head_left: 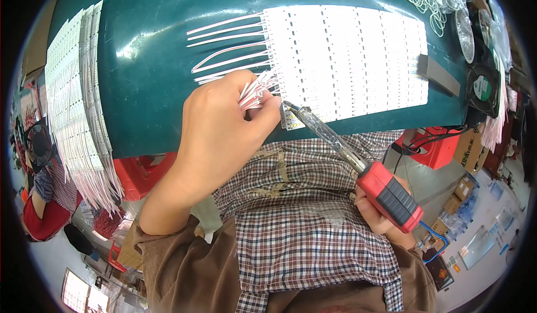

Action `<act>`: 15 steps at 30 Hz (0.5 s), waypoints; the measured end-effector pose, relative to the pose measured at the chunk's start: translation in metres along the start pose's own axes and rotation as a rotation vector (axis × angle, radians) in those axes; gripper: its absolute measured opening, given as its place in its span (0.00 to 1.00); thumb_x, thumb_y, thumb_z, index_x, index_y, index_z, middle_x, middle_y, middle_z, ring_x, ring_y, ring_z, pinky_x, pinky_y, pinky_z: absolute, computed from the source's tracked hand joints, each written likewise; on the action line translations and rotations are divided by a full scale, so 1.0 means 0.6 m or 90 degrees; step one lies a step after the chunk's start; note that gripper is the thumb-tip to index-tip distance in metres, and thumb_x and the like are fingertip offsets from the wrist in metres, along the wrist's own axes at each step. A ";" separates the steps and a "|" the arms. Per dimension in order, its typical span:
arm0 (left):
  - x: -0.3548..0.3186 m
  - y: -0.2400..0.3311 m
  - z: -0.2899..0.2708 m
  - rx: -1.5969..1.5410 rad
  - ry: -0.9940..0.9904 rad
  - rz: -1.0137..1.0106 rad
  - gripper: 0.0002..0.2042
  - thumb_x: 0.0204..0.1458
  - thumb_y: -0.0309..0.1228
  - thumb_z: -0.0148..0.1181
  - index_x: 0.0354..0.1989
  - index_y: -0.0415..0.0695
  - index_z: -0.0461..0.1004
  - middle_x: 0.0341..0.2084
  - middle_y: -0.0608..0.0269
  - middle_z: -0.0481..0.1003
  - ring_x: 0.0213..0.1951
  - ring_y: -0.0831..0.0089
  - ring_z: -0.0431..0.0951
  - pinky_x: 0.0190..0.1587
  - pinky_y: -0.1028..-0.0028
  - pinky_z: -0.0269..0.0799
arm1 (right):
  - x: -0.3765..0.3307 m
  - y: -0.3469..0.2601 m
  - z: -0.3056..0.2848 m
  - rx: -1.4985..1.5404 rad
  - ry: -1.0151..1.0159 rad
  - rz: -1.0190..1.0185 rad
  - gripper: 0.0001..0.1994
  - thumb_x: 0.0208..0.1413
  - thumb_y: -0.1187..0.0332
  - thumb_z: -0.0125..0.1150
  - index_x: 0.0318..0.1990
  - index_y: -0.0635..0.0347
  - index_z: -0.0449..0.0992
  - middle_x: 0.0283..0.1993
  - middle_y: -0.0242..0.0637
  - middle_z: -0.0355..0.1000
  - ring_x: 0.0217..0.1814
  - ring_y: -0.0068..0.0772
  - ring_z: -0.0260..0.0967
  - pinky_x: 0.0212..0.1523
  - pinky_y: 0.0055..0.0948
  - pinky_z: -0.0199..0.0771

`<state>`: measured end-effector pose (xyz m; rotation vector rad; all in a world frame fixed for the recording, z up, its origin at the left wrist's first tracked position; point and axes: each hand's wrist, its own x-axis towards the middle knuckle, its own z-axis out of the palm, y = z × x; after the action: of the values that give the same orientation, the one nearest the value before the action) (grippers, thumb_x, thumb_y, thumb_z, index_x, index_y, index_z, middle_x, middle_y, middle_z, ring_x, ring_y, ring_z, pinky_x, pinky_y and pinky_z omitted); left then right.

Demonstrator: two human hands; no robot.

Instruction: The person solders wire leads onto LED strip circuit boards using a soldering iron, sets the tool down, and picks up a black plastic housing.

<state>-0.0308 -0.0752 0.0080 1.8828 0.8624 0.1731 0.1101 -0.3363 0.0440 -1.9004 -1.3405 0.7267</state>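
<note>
The left hand [224,114] pinches a bundle of loose wires [253,93] at the near corner of the board [347,61], which lies on the tabletop [145,106] ahead of both hands and mostly to the right of the left one. The right hand [373,209] is wrapped around the iron [335,142], its tip just beside the left fingertips. Beyond the left hand, several leads [226,23] already run off the board's edge, so this row looks well advanced; the near corner seems to be what is left, though the fingers hide its joints. Left of the left hand, a wired stack [72,83] looks finished.
</note>
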 end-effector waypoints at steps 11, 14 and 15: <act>0.003 -0.007 -0.013 0.039 -0.033 0.061 0.09 0.60 0.29 0.59 0.32 0.36 0.77 0.19 0.68 0.74 0.21 0.87 0.69 0.22 0.82 0.60 | -0.065 0.039 0.026 0.064 0.058 0.047 0.11 0.33 0.74 0.67 0.29 0.66 0.77 0.25 0.44 0.72 0.25 0.47 0.76 0.32 0.38 0.83; 0.005 0.000 -0.030 -0.048 0.015 0.005 0.06 0.61 0.27 0.55 0.37 0.38 0.77 0.20 0.59 0.77 0.21 0.67 0.77 0.27 0.70 0.71 | -0.069 0.041 0.028 0.099 0.089 0.045 0.11 0.34 0.75 0.67 0.30 0.67 0.77 0.26 0.44 0.72 0.25 0.46 0.76 0.32 0.38 0.82; 0.003 0.007 -0.041 -0.008 0.060 -0.003 0.07 0.63 0.28 0.55 0.39 0.38 0.78 0.20 0.62 0.76 0.21 0.75 0.75 0.26 0.74 0.70 | -0.070 0.041 0.028 0.109 0.099 0.042 0.11 0.34 0.75 0.67 0.30 0.67 0.77 0.26 0.44 0.73 0.25 0.46 0.76 0.32 0.38 0.82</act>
<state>-0.0393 -0.0571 0.0225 1.8730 0.9271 0.2659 0.0978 -0.3782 0.0167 -1.8313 -1.0901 0.6882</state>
